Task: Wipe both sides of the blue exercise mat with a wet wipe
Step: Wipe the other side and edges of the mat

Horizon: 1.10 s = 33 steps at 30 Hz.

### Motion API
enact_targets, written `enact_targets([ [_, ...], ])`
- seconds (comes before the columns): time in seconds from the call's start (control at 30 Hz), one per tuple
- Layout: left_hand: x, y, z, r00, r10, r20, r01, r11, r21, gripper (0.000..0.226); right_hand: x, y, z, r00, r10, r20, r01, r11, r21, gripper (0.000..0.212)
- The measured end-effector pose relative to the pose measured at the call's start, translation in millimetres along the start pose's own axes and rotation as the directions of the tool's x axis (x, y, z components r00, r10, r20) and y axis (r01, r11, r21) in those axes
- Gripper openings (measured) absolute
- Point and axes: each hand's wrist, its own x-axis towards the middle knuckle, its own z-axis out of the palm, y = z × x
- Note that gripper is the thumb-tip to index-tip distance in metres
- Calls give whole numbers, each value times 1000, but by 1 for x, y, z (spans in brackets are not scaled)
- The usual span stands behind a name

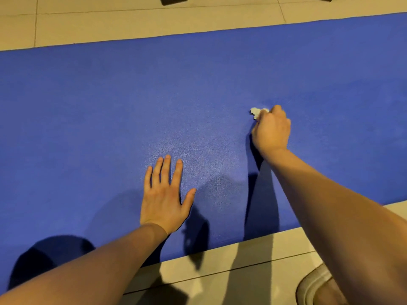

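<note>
A wide blue exercise mat with a fine pebbled texture lies flat and fills most of the view, running from the left edge to the right edge at a slight slant. It rests on a beige tiled floor, which shows as a strip beyond the mat's far edge and as a second strip along its near edge at the lower right. Two bare forearms reach in from the bottom of the view and cast dark shadows across the near part of the mat and the floor. The left hand lies palm down on the mat close to the near edge, its fingers straight and spread and its thumb angled out to the right; its grip holds nothing. The right hand sits farther out on the mat, ahead of and to the right of the left hand, with its grip curled tight round a crumpled white wet wipe. A small wad of the wipe sticks out at the upper left of the knuckles and is pressed to the mat. A rounded beige shoe shows at the bottom right under the right forearm. Two dark blocks sit on the floor at the top edge, cut off by the frame.
</note>
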Motion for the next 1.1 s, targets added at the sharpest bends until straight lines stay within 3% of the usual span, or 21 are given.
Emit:
enact_targets([
  [0.1, 0, 0, 0, 1000, 5, 3, -5, 1000, -4, 79, -19, -43, 5, 998, -50, -33, 51, 998, 22, 33],
  [0.2, 2, 1, 0, 1000, 6, 7, -6, 1000, 2, 79, -42, -91, 9, 977, -213, -20, 214, 973, 82, 34],
  [0.3, 2, 1, -1, 1000, 8, 11, -8, 1000, 7, 79, -52, -119, 7, 892, -450, 31, 447, 891, 85, 32],
  [0.37, 2, 1, -1, 1000, 10, 9, -10, 1000, -1, 79, -40, -113, 2, 853, -520, 42, 517, 854, 54, 28],
  [0.53, 1, -1, -1, 1000, 16, 18, -16, 1000, -8, 79, -6, -49, -5, 957, -289, -1, 288, 956, -58, 20],
  [0.63, 2, -2, 0, 1000, 15, 28, -14, 1000, -4, 79, -6, -37, -12, 981, -190, 39, 190, 982, -4, 21],
  [0.7, 2, -1, 1, 999, 12, 36, -12, 1000, -5, 79, -7, -55, -12, 985, -143, 99, 129, 983, 133, 17],
  [0.73, 2, -1, 1, 999, 12, 36, -12, 1000, -11, 79, -8, -69, -13, 981, -120, 149, 72, 953, 293, 22],
  [0.8, 3, -1, 0, 1000, 13, 27, -12, 1000, -23, 79, -10, -96, -17, 969, -97, 229, -78, 755, 651, 28],
  [0.87, 3, 0, 0, 1000, 11, 25, -11, 1000, -22, 79, -8, -114, -21, 950, -56, 306, -234, 519, 822, 21],
  [0.9, 4, 0, 0, 1000, 10, 27, -9, 1000, -20, 79, -7, -118, -22, 940, -45, 339, -283, 458, 843, 21],
  [0.97, 4, 0, 1, 1000, 6, 26, -6, 1000, -18, 79, -6, -118, -21, 935, -34, 353, -287, 512, 810, 27],
  [1.07, 4, 0, 1, 1000, 3, 24, -2, 999, -33, 79, -6, -96, -13, 959, -16, 282, -145, 829, 540, 22],
  [1.1, 4, 0, 2, 1000, 5, 26, -4, 999, -37, 79, -6, -90, -13, 966, -11, 258, -112, 883, 455, 17],
])
